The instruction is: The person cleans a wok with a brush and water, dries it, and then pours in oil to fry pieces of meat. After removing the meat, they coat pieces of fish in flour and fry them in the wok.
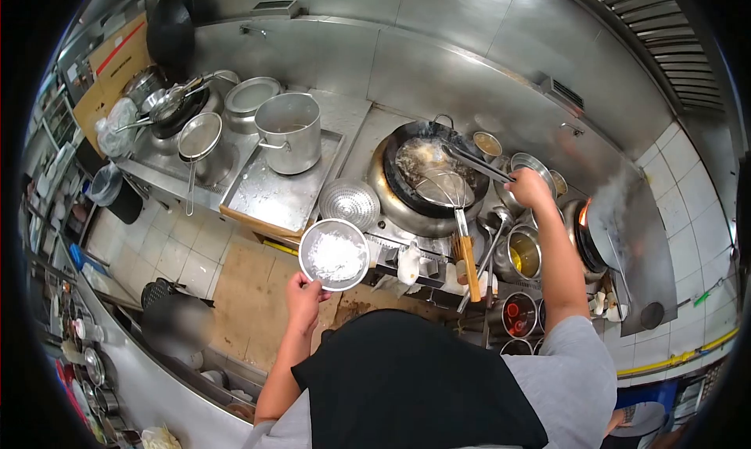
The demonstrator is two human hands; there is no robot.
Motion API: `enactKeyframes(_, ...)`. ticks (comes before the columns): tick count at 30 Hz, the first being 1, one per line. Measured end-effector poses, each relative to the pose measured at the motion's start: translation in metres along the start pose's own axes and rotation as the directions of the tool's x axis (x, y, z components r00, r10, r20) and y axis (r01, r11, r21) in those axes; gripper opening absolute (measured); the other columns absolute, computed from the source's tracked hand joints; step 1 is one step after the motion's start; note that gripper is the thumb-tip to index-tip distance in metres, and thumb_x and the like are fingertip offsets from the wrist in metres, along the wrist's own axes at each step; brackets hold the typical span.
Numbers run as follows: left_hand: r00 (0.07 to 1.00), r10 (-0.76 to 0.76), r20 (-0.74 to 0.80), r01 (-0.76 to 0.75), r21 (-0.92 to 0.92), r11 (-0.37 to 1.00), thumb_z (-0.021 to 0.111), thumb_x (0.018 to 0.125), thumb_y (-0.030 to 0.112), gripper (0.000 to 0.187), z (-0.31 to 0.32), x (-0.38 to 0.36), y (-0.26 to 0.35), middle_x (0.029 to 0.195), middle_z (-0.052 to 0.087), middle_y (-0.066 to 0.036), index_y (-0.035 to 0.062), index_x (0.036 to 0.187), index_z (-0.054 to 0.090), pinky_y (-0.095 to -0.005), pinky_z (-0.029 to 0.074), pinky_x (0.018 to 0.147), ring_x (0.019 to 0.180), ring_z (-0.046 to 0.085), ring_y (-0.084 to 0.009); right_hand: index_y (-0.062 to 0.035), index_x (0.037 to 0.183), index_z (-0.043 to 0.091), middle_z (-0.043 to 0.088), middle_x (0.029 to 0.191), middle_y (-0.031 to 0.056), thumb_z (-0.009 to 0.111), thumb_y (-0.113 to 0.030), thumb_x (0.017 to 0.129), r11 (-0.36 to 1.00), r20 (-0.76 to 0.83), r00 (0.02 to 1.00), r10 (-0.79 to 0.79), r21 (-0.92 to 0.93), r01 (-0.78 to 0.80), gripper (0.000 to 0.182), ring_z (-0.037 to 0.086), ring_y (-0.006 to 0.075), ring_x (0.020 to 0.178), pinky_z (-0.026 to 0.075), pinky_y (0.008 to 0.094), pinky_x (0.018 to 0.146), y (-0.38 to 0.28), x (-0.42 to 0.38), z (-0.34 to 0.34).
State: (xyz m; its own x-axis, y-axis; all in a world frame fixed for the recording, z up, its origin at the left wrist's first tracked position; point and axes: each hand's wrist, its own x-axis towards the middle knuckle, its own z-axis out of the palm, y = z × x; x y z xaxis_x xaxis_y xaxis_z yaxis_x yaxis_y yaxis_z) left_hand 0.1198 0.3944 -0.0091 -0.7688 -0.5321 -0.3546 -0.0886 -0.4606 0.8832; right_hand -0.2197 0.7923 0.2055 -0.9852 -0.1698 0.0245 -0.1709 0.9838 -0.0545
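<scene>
My left hand [303, 294] grips the near rim of a round metal bowl [368, 271] with white powder [336, 255] inside. Over the stove, my right hand [528, 189] is closed on the end of long metal tongs [481, 165], whose tips reach into a dark wok [389, 184]. Bubbling oil [411, 167] with pale food fills the wok, and steam rises from it. A wire strainer [444, 189] lies across the wok's near edge, its wooden handle [467, 260] pointing toward me. Left of the wok is a perforated metal bowl [350, 202].
A tall steel pot [289, 136] stands on a metal tray [258, 189] at left. Pots, including one with yellow liquid [525, 255], crowd the stove's right side. Flame shows beside a second, smoking wok [588, 238] farther right. Another person [176, 324] is at lower left.
</scene>
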Motion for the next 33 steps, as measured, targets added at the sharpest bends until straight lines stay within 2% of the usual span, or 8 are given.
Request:
enactKeyframes(2, 1.000, 0.003, -0.004, -0.003, 0.017, 1.000, 0.060, 0.091, -0.002, 0.017, -0.005, -0.001, -0.004, 0.085, 0.064, -0.009, 0.0080, 0.087, 0.047, -0.0324, 0.059, 0.063, 0.068, 0.066, -0.0182, -0.0080, 0.121, 0.074, 0.071, 0.122, 0.0216, 0.077, -0.031, 0.086, 0.999, -0.011, 0.999, 0.041, -0.025, -0.042, 0.042, 0.067, 0.0376, 0.117, 0.052, 0.0461, 0.101, 0.005, 0.023, 0.018)
enactKeyframes(5, 0.999, 0.008, -0.038, -0.008, -0.007, 1.000, 0.060, 0.089, -0.004, 0.016, -0.008, -0.003, -0.008, 0.087, 0.064, -0.011, 0.0057, 0.085, 0.047, -0.0313, 0.061, 0.061, 0.068, 0.068, -0.0190, -0.0047, 0.121, 0.073, 0.069, 0.130, 0.0200, 0.069, -0.025, 0.087, 0.986, 0.136, 0.980, 0.145, -0.097, -0.133, 0.039, 0.066, 0.0363, 0.120, 0.055, 0.0446, 0.099, 0.020, 0.077, 0.055)
enactKeyframes(12, 0.997, 0.044, -0.069, -0.047, -0.043, 0.998, 0.060, 0.091, -0.003, 0.015, -0.008, -0.013, -0.008, 0.089, 0.066, -0.012, 0.0055, 0.086, 0.048, -0.0306, 0.060, 0.060, 0.068, 0.068, -0.0188, -0.0022, 0.119, 0.074, 0.071, 0.126, 0.0202, 0.072, -0.033, 0.089, 0.953, 0.037, 0.952, 0.304, 0.000, -0.304, 0.043, 0.067, 0.0373, 0.119, 0.055, 0.0440, 0.099, -0.013, 0.100, 0.080)
enactKeyframes(17, 0.995, 0.042, -0.095, -0.046, -0.032, 0.998, 0.065, 0.090, 0.000, 0.016, -0.009, -0.007, -0.008, 0.084, 0.067, -0.011, 0.0047, 0.085, 0.050, -0.0301, 0.059, 0.062, 0.068, 0.069, -0.0180, -0.0008, 0.116, 0.074, 0.071, 0.120, 0.0245, 0.076, -0.041, 0.089, 0.997, -0.082, 0.994, 0.075, 0.043, -0.071, 0.048, 0.067, 0.0395, 0.116, 0.053, 0.0473, 0.099, -0.023, 0.072, 0.037)
enactKeyframes(21, 0.987, 0.091, -0.130, -0.097, -0.043, 0.994, 0.065, 0.090, -0.001, 0.014, -0.001, -0.003, 0.006, 0.086, 0.066, -0.010, 0.0029, 0.087, 0.052, -0.0296, 0.060, 0.062, 0.068, 0.068, -0.0171, 0.0016, 0.124, 0.069, 0.072, 0.107, 0.0274, 0.076, -0.018, 0.086, 0.862, -0.093, 0.894, -0.439, 0.239, 0.448, 0.044, 0.071, 0.0406, 0.103, 0.052, 0.0447, 0.091, -0.052, -0.002, -0.016)
enactKeyframes(23, 0.987, 0.100, -0.129, -0.105, -0.036, 0.994, 0.064, 0.090, -0.001, 0.013, -0.001, 0.001, 0.017, 0.088, 0.065, -0.010, 0.0026, 0.087, 0.053, -0.0293, 0.060, 0.062, 0.067, 0.069, -0.0170, 0.0022, 0.125, 0.067, 0.071, 0.110, 0.0275, 0.077, -0.014, 0.084, 0.853, 0.064, 0.882, -0.467, 0.295, 0.430, 0.045, 0.070, 0.0397, 0.102, 0.052, 0.0427, 0.090, -0.085, -0.059, -0.051)
enactKeyframes(28, 0.989, 0.133, -0.070, -0.136, -0.047, 0.990, 0.063, 0.091, -0.003, 0.015, 0.004, 0.011, 0.036, 0.093, 0.064, -0.009, 0.0031, 0.085, 0.051, -0.0284, 0.060, 0.061, 0.069, 0.070, -0.0176, -0.0056, 0.123, 0.070, 0.071, 0.103, 0.0175, 0.075, -0.019, 0.086, 0.740, 0.128, 0.730, -0.671, 0.068, 0.669, 0.040, 0.067, 0.0401, 0.095, 0.052, 0.0464, 0.081, -0.124, -0.146, -0.090)
enactKeyframes(33, 0.987, 0.161, 0.025, -0.162, 0.050, 0.986, 0.063, 0.090, -0.003, 0.018, 0.009, 0.015, 0.038, 0.088, 0.063, -0.008, 0.0037, 0.083, 0.049, -0.0282, 0.059, 0.061, 0.069, 0.070, -0.0174, -0.0083, 0.122, 0.071, 0.071, 0.099, 0.0130, 0.074, -0.024, 0.086, 0.721, 0.157, 0.715, -0.681, -0.026, 0.692, 0.039, 0.069, 0.0386, 0.091, 0.053, 0.0474, 0.078, -0.137, -0.166, -0.075)
